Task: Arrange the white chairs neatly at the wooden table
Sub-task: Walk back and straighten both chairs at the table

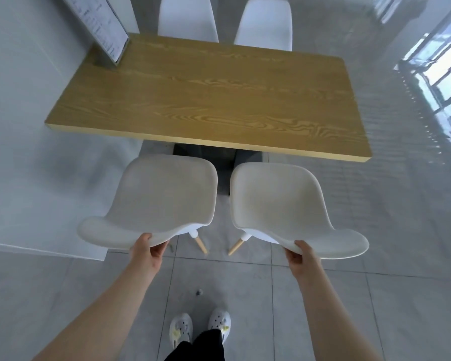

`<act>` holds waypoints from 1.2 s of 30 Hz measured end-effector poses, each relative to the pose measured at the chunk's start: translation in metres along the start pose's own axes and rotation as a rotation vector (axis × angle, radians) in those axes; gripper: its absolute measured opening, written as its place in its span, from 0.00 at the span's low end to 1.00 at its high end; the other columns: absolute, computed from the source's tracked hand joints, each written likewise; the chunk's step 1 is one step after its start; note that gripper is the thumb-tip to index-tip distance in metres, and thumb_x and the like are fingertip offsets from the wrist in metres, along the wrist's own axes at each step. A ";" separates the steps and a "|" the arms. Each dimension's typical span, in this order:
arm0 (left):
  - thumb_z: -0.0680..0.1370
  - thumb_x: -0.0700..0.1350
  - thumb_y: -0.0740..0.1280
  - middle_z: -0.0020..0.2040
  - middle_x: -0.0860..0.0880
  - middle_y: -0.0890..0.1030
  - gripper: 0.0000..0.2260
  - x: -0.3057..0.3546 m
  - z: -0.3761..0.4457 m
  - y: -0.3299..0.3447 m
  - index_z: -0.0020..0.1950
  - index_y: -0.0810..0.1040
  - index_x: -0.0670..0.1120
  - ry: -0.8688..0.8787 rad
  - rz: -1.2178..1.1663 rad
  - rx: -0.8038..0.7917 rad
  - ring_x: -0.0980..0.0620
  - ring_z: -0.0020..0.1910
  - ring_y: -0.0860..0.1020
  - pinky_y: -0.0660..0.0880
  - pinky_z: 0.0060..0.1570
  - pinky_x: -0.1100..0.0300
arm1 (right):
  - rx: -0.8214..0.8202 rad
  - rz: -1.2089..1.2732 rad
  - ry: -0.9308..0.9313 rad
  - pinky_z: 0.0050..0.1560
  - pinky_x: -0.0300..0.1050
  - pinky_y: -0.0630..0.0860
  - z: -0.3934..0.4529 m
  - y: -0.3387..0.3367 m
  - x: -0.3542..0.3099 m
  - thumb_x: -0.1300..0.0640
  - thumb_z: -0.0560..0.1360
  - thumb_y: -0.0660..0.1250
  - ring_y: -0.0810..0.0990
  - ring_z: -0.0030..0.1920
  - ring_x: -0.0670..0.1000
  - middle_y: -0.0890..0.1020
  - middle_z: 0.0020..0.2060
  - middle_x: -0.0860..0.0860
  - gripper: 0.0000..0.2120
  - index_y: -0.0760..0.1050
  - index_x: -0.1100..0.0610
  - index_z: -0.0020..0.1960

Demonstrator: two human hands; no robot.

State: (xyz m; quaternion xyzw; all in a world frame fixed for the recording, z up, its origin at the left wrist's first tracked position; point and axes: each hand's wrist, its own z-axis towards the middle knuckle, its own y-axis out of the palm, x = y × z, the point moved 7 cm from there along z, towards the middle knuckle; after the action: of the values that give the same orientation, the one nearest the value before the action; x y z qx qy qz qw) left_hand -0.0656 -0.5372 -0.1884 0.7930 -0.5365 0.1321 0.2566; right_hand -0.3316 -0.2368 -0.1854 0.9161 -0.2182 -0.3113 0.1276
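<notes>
Two white shell chairs stand side by side on the near side of the wooden table (206, 100), their seats just short of its front edge. My left hand (147, 250) grips the top of the backrest of the left chair (156, 196). My right hand (300, 254) grips the backrest top of the right chair (284, 204). Each chair shows one pale wooden leg below the seat. Two more white chairs, a left one (185, 16) and a right one (266, 22), stand against the table's far side.
A standing sign board (99, 24) rests on the table's far left corner. A white wall (16, 100) runs along the left. Glossy grey floor tiles (388, 256) spread to the right, reflecting a window. My feet in white shoes (201, 328) stand behind the chairs.
</notes>
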 end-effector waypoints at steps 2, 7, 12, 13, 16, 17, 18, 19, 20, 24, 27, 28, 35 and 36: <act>0.77 0.34 0.59 0.42 0.45 0.78 0.06 0.001 -0.002 0.001 0.44 0.73 0.43 0.010 0.000 -0.009 0.47 0.41 0.78 0.80 0.28 0.55 | -0.021 0.002 0.024 0.43 0.49 0.82 -0.005 0.001 0.006 0.70 0.73 0.61 0.80 0.50 0.54 0.80 0.49 0.54 0.13 0.73 0.58 0.55; 0.77 0.34 0.60 0.43 0.45 0.78 0.05 0.002 -0.001 -0.002 0.45 0.73 0.43 -0.003 0.005 -0.005 0.47 0.43 0.79 0.81 0.29 0.54 | -0.019 0.009 0.044 0.40 0.47 0.82 -0.020 0.008 0.017 0.71 0.74 0.61 0.79 0.47 0.54 0.79 0.46 0.54 0.09 0.73 0.59 0.49; 0.77 0.35 0.60 0.44 0.46 0.78 0.05 0.000 -0.007 0.002 0.48 0.73 0.44 0.012 -0.017 0.005 0.48 0.43 0.79 0.81 0.34 0.52 | -0.042 0.044 0.081 0.45 0.48 0.81 -0.032 0.012 0.034 0.70 0.75 0.60 0.79 0.49 0.53 0.80 0.48 0.54 0.09 0.74 0.59 0.49; 0.77 0.35 0.60 0.44 0.47 0.79 0.06 0.000 -0.007 0.002 0.52 0.73 0.43 0.018 -0.023 0.009 0.48 0.44 0.79 0.81 0.34 0.52 | -0.037 0.048 0.088 0.45 0.48 0.81 -0.034 0.013 0.035 0.71 0.75 0.60 0.79 0.49 0.53 0.80 0.47 0.54 0.09 0.74 0.59 0.49; 0.77 0.36 0.61 0.47 0.47 0.79 0.16 0.000 -0.005 0.002 0.65 0.71 0.44 0.025 -0.026 0.025 0.46 0.49 0.79 0.81 0.37 0.52 | -0.027 0.035 0.100 0.44 0.48 0.81 -0.035 0.018 0.035 0.71 0.75 0.60 0.79 0.47 0.53 0.80 0.46 0.53 0.09 0.74 0.59 0.48; 0.77 0.36 0.61 0.47 0.47 0.79 0.19 -0.001 -0.004 0.002 0.67 0.70 0.44 0.025 -0.026 0.030 0.46 0.50 0.79 0.81 0.38 0.51 | -0.028 0.031 0.099 0.45 0.48 0.81 -0.035 0.019 0.033 0.71 0.75 0.60 0.80 0.47 0.53 0.80 0.46 0.54 0.09 0.74 0.59 0.49; 0.77 0.36 0.61 0.47 0.47 0.79 0.20 -0.002 -0.003 0.001 0.69 0.69 0.44 0.025 -0.025 0.034 0.46 0.50 0.79 0.81 0.38 0.50 | -0.026 0.027 0.100 0.45 0.47 0.81 -0.035 0.019 0.033 0.71 0.75 0.61 0.80 0.47 0.53 0.80 0.46 0.54 0.09 0.74 0.59 0.49; 0.77 0.36 0.61 0.47 0.47 0.79 0.20 -0.003 -0.004 0.001 0.70 0.69 0.44 0.025 -0.023 0.037 0.46 0.50 0.80 0.81 0.39 0.50 | -0.021 0.025 0.103 0.44 0.47 0.81 -0.034 0.020 0.032 0.71 0.75 0.61 0.80 0.47 0.53 0.80 0.46 0.54 0.09 0.74 0.59 0.49; 0.77 0.36 0.61 0.47 0.47 0.80 0.21 -0.003 -0.004 0.002 0.70 0.68 0.44 0.027 -0.019 0.037 0.47 0.49 0.80 0.81 0.39 0.49 | -0.018 0.024 0.106 0.44 0.47 0.81 -0.033 0.020 0.032 0.71 0.75 0.61 0.80 0.47 0.53 0.80 0.46 0.54 0.09 0.73 0.58 0.49; 0.76 0.36 0.61 0.47 0.47 0.80 0.20 -0.005 -0.004 0.005 0.69 0.69 0.44 0.020 -0.022 0.032 0.47 0.47 0.81 0.81 0.39 0.49 | -0.014 0.028 0.105 0.44 0.47 0.82 -0.031 0.022 0.030 0.71 0.74 0.62 0.80 0.47 0.53 0.80 0.46 0.54 0.09 0.73 0.60 0.49; 0.77 0.36 0.61 0.46 0.47 0.80 0.19 -0.006 -0.008 0.004 0.67 0.70 0.43 0.019 -0.020 0.017 0.45 0.52 0.79 0.81 0.39 0.50 | -0.006 0.022 0.117 0.44 0.49 0.81 -0.032 0.017 0.032 0.71 0.74 0.62 0.80 0.47 0.54 0.80 0.46 0.55 0.10 0.73 0.61 0.52; 0.77 0.36 0.61 0.47 0.47 0.80 0.19 -0.005 -0.008 0.003 0.68 0.70 0.43 0.021 -0.015 0.011 0.45 0.53 0.79 0.81 0.40 0.49 | -0.011 0.026 0.115 0.45 0.50 0.81 -0.032 0.015 0.033 0.72 0.74 0.62 0.80 0.48 0.54 0.80 0.47 0.54 0.11 0.73 0.60 0.53; 0.78 0.34 0.60 0.47 0.47 0.79 0.08 -0.001 -0.011 0.004 0.49 0.73 0.46 0.048 0.028 -0.023 0.48 0.46 0.79 0.81 0.37 0.52 | -0.037 0.019 0.129 0.43 0.49 0.82 -0.033 0.004 0.037 0.71 0.74 0.62 0.80 0.48 0.53 0.80 0.48 0.53 0.16 0.71 0.59 0.59; 0.78 0.34 0.60 0.46 0.47 0.79 0.08 -0.001 -0.010 0.004 0.49 0.73 0.46 0.045 0.035 -0.019 0.48 0.46 0.79 0.81 0.37 0.52 | -0.036 0.013 0.129 0.44 0.49 0.81 -0.033 0.005 0.037 0.71 0.74 0.62 0.80 0.48 0.53 0.80 0.48 0.53 0.16 0.71 0.59 0.60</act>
State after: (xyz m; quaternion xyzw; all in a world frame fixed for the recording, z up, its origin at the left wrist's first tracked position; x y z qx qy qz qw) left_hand -0.0687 -0.5316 -0.1792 0.7780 -0.5455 0.1491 0.2737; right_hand -0.2863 -0.2559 -0.1775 0.9304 -0.2100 -0.2546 0.1598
